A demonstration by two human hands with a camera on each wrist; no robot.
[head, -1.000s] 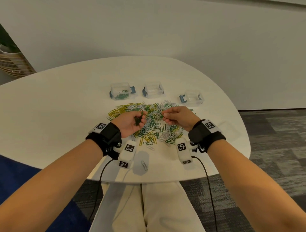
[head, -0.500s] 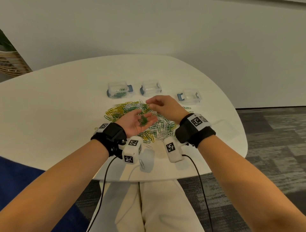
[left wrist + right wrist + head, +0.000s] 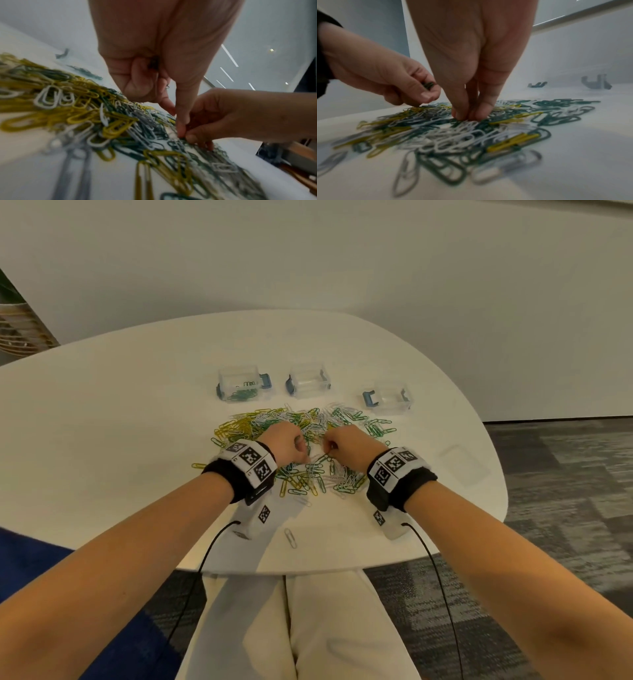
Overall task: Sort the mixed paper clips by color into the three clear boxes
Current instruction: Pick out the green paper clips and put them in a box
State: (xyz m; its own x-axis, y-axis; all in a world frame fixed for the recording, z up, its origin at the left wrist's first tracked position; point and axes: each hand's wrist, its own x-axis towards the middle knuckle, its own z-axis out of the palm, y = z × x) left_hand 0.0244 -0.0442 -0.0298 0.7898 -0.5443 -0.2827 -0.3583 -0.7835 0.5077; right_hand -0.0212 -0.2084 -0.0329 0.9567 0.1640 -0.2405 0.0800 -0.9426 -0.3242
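Mixed green, yellow and white paper clips (image 3: 301, 453) lie heaped at the middle of the head view on the round white table (image 3: 102, 419). Three small clear plastic boxes with blue latches stand just above the heap — the left box (image 3: 239, 383) holds green clips, while the middle box (image 3: 309, 381) and right box (image 3: 388, 398) look bare. The left hand (image 3: 286, 446) is curled round a few dark green clips (image 3: 428, 85). The right hand (image 3: 349, 446) pinches fingertips together on a clip in the heap — its colour unclear.
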